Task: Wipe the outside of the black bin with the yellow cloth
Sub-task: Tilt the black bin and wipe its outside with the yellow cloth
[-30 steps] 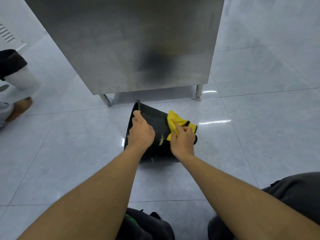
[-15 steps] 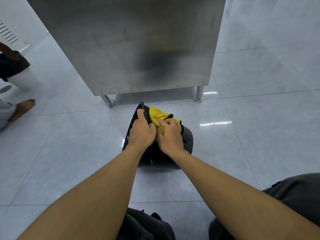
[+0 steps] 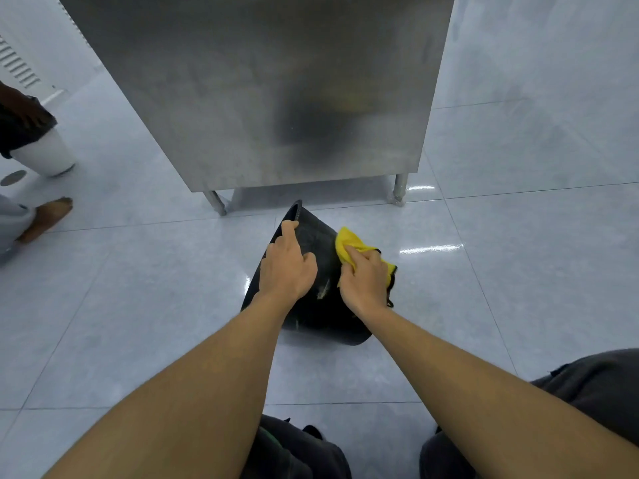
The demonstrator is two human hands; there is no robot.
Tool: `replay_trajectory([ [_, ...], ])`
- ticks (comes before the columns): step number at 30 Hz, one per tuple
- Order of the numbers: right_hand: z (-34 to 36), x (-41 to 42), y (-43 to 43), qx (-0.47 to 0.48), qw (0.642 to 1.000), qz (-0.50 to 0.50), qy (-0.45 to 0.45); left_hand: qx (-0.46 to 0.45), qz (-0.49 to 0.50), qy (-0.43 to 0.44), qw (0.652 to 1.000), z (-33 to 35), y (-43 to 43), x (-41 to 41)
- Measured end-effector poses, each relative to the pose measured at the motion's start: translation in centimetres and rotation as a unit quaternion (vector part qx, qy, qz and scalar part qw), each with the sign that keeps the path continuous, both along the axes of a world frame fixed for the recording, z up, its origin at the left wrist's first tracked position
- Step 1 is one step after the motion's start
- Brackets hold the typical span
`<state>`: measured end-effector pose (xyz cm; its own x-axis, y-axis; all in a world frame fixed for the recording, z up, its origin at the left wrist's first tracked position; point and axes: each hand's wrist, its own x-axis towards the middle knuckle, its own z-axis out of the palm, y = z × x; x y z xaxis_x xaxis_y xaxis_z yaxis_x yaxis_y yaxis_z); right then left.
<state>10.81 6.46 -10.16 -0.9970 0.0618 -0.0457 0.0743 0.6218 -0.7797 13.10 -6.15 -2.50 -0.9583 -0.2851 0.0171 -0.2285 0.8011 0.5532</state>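
The black bin [image 3: 320, 314] lies tipped on its side on the grey tiled floor, its rim pointing left and away from me. My left hand [image 3: 287, 266] grips that rim, fingers curled over the edge. My right hand [image 3: 364, 280] presses the yellow cloth [image 3: 352, 244] against the bin's upper outer wall, toward its right side. Part of the cloth sticks out beyond my fingers. A pale smear shows on the bin wall between my hands.
A stainless steel cabinet [image 3: 276, 91] on short legs stands just behind the bin. At the far left another person's foot [image 3: 46, 217] and a white bin [image 3: 46, 155] are on the floor. My knees [image 3: 570, 409] are at the bottom right.
My right hand slid the cloth from beside my left hand, near the rim, back to the right along the bin wall. The left hand kept its grip on the rim.
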Motion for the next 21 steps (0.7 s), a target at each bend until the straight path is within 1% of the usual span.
replay_trajectory([
  [2, 1.0, -0.2, -1.2, -0.028, 0.996, 0.054, 0.066, 0.005, -0.005, 0.006, 1.0, 0.1, 0.4, 0.2],
  [4, 1.6, 0.0, -2.2, -0.045, 0.984, 0.116, 0.126, 0.018, -0.01, 0.009, 1.0, -0.1, 0.3, 0.2],
  [6, 1.3, 0.2, -2.3, -0.042, 0.978, 0.144, 0.144, 0.024, -0.022, 0.012, 0.999, -0.1, -0.2, 0.0],
  [7, 1.0, 0.1, -2.1, -0.034, 0.979, 0.139, 0.142, 0.019, -0.028, 0.013, 0.999, -0.2, -0.4, -0.1],
  [9, 0.1, 0.0, -1.4, -0.014, 0.989, 0.094, 0.115, 0.002, -0.028, 0.014, 0.999, -0.2, -0.9, -0.4],
  [11, -1.0, -0.3, -0.4, 0.01, 0.998, 0.03, 0.062, 0.027, -0.021, 0.021, 0.999, -0.3, -1.2, -0.4],
  [13, -2.0, -0.4, 0.9, 0.022, 1.0, -0.022, -0.003, 0.064, -0.009, 0.019, 0.998, -0.3, -1.3, -0.1],
  [14, -2.4, -0.4, 1.6, 0.021, 0.998, -0.047, -0.036, 0.063, -0.005, 0.013, 0.998, -0.4, -1.3, -0.1],
  [17, -2.6, 0.1, 2.2, 0.01, 0.989, -0.103, -0.104, 0.01, 0.004, 0.004, 1.0, -0.5, -1.0, 0.0],
  [19, -2.3, 0.5, 1.4, 0.003, 0.99, -0.105, -0.091, 0.007, 0.013, 0.01, 1.0, -0.5, -0.8, 0.0],
  [21, -1.8, 0.5, 0.4, -0.003, 0.997, -0.074, -0.021, 0.039, 0.01, 0.008, 0.999, -0.6, -0.9, -0.2],
])
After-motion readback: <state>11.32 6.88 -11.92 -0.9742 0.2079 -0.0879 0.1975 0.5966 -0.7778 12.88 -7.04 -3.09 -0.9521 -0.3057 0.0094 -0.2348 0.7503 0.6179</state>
